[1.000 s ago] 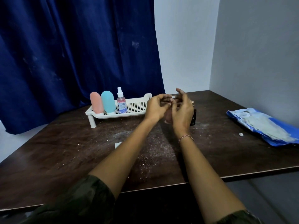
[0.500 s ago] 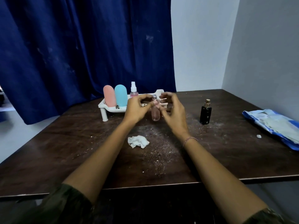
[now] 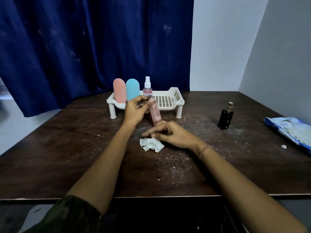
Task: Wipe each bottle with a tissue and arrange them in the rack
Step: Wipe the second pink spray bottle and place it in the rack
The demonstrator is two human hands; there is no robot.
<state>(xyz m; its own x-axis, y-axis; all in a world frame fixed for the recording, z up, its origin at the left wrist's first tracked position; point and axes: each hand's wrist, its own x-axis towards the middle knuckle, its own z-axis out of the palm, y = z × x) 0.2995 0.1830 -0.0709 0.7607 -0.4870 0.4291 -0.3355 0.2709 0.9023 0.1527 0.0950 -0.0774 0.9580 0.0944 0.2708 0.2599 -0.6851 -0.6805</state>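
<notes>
Roughly past the halfway mark, judging by the count. Three bottles stand in the left part of the white rack at the far side of the table: a rounded pink bottle, a rounded blue bottle and a clear spray bottle. The right part of the rack has no bottle in it.

The fourth, a slim pink bottle, is in the air just near of the rack and tilted. The left hand pinches it near the cap between thumb and fingertips. The right hand reaches low over the crumpled tissue lying on the table in the middle. Its fingers are loosely stretched out and grip nothing; I cannot tell whether they touch the tissue yet. So this bottle looks to be at the wiping step, with the tissue not yet picked up.

A black bottle stands upright on the table to the right, well apart from the rack, untouched. It seems to be the last one left to wipe and place. A blue and white packet lies at the far right edge.
</notes>
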